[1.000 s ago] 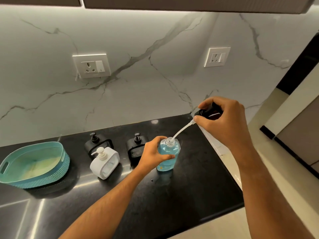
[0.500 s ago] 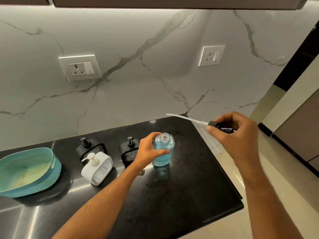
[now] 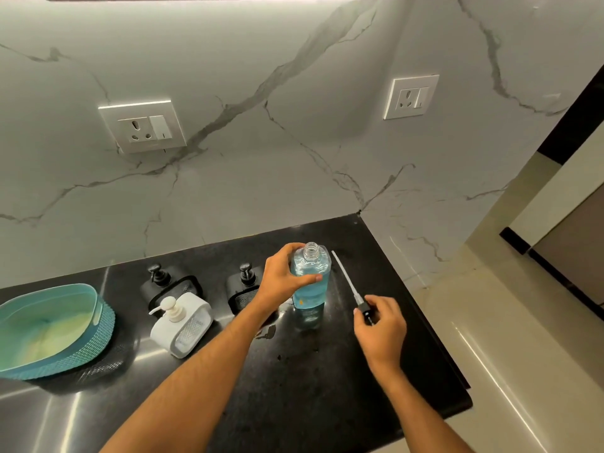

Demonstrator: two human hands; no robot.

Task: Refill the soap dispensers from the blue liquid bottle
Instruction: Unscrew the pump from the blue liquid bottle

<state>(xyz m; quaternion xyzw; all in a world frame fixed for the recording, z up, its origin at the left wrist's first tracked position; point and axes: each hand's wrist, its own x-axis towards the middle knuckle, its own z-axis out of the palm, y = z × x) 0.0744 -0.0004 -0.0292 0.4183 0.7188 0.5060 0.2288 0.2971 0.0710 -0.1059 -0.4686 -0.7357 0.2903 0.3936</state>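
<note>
**Open bottle, wet pump, slick black tabletop**

The left hand wraps the blue liquid bottle, which stands upright and uncapped on the tabletop, just right of the soap dispensers: two black ones at the back, a white one in front. The right hand pinches the black head of the removed pump, its tube low over the tabletop beside the bottle. Soap on the tube could smear the surface or the fingers, making the grasp on the bottle slippery. The dispensers still wear their pumps, so pouring cannot start yet; tilting the open bottle early, or knocking it, would likely spill liquid. A rolling pump could also drop off the near edge
</note>
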